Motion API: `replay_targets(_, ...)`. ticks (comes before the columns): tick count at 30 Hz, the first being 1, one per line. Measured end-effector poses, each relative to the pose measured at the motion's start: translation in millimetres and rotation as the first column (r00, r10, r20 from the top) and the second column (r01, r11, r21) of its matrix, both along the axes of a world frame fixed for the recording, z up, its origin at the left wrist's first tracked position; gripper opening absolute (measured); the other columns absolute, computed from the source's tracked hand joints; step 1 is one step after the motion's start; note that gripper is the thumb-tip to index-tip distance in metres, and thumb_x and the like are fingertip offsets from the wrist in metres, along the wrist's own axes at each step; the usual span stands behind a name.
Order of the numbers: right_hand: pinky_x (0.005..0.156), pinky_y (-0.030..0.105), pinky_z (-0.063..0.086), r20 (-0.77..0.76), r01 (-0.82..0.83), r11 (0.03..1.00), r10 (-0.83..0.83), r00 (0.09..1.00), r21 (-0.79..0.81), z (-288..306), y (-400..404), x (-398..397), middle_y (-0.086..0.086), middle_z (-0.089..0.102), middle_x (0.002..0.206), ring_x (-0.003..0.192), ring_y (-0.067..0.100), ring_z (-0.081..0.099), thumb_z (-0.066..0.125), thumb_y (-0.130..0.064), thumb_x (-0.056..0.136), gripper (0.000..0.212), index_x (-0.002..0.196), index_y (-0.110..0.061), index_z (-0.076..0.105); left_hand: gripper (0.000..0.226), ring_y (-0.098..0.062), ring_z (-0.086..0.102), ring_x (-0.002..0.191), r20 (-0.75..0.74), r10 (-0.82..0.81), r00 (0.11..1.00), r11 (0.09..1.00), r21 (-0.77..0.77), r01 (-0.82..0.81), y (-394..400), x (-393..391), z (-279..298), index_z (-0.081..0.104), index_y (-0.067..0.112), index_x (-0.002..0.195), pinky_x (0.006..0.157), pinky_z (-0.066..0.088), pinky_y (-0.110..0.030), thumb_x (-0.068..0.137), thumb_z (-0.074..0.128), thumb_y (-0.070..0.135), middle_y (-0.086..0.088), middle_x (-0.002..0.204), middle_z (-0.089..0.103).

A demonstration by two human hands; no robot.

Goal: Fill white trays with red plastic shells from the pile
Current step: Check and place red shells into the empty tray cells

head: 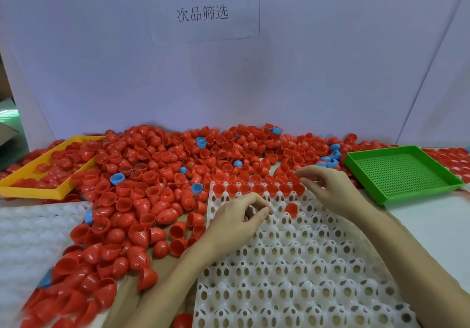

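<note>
White egg-cell tray [292, 264] front centre, far row filled with red shells; one loose red shell [291, 208] in second row. Pile [152, 175] left and behind. Left hand [236, 218] and right hand [328, 187] loosely curled, holding nothing visible. Shells look light, rigid, slick; pinch at the rim.

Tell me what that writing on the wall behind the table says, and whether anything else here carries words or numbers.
"放置外壳" in large characters at the top of the paper sign on the white backboard.
"次品筛选" in smaller characters below it, on the same sign.
No other text shows: none can be seen on the white tray, green tray, yellow tray or red shells.
</note>
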State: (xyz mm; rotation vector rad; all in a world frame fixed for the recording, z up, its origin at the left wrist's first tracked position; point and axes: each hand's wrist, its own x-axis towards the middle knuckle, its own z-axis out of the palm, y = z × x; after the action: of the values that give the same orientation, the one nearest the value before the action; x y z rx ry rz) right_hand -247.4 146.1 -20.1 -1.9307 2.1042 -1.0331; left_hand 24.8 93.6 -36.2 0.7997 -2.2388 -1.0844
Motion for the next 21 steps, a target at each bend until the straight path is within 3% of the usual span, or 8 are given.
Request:
replay_targets(4, 0.089, 0.005, 0.049, -0.005, -0.016, 0.999, 0.016, 1.0, 0.04, 2.2, 3.6, 4.9, -0.013, 0.071, 0.12, 0.108, -0.004, 0.065, 0.073, -0.012, 0.097, 0.029, 0.124, -0.021, 0.073, 0.013, 0.002, 0.058, 0.074, 0.0, 0.002, 1.0, 1.0, -0.004, -0.002, -0.5, -0.2, -0.1, 0.072, 0.037, 0.101, 0.073, 0.049, -0.015, 0.105, 0.06, 0.034, 0.023, 0.095, 0.068)
replay_targets(8, 0.082, 0.017, 0.056, -0.004, -0.064, 0.997, 0.064, 0.998, 0.043, 15.0, 17.0, 12.0, -0.02, 0.071, 0.106, 0.095, -0.002, 0.067, 0.077, -0.022, 0.093, 0.017, 0.105, -0.034, 0.075, 0.014, 0.002, 0.058, 0.074, 0.004, 0.002, 1.0, 1.0, -0.014, -0.002, -0.5, -0.2, -0.4, 0.072, 0.037, 0.098, 0.073, 0.048, -0.014, 0.104, 0.06, 0.034, 0.025, 0.093, 0.067)
replay_targets(11, 0.076, 0.02, 0.056, -0.062, -0.125, 0.969, 0.141, 0.988, 0.214, 21.0, 26.4, 20.5, -0.019, 0.069, 0.1, 0.089, -0.001, 0.066, 0.077, -0.033, 0.092, 0.012, 0.099, -0.044, 0.077, 0.015, 0.002, 0.058, 0.072, 0.004, 0.0, 1.0, 1.0, -0.029, 0.001, -0.2, -0.5, -0.5, 0.073, 0.037, 0.096, 0.072, 0.047, -0.014, 0.104, 0.06, 0.033, 0.024, 0.095, 0.068)
replay_targets(18, 0.066, 0.016, 0.046, -0.193, -0.018, 0.968, 0.068, 0.979, 0.25, 16.0, 24.2, 32.5, -0.014, 0.062, 0.09, 0.078, 0.003, 0.059, 0.074, -0.032, 0.095, 0.011, 0.104, -0.038, 0.073, 0.016, -0.005, 0.063, 0.079, 0.022, -0.016, 1.0, 0.998, -0.06, 0.017, 0.1, -1.3, -0.2, 0.073, 0.036, 0.096, 0.075, 0.05, -0.018, 0.104, 0.06, 0.034, 0.021, 0.101, 0.069)
replay_targets(21, 0.067, 0.016, 0.045, -0.185, -0.012, 0.967, 0.061, 0.981, 0.254, 16.5, 21.1, 35.2, -0.012, 0.062, 0.091, 0.08, 0.007, 0.059, 0.075, -0.026, 0.095, 0.01, 0.095, -0.035, 0.072, 0.014, -0.009, 0.065, 0.085, 0.017, -0.01, 1.0, 0.998, -0.062, 0.012, -0.1, -1.2, 0.3, 0.073, 0.036, 0.097, 0.081, 0.055, -0.026, 0.104, 0.06, 0.034, 0.02, 0.102, 0.068)
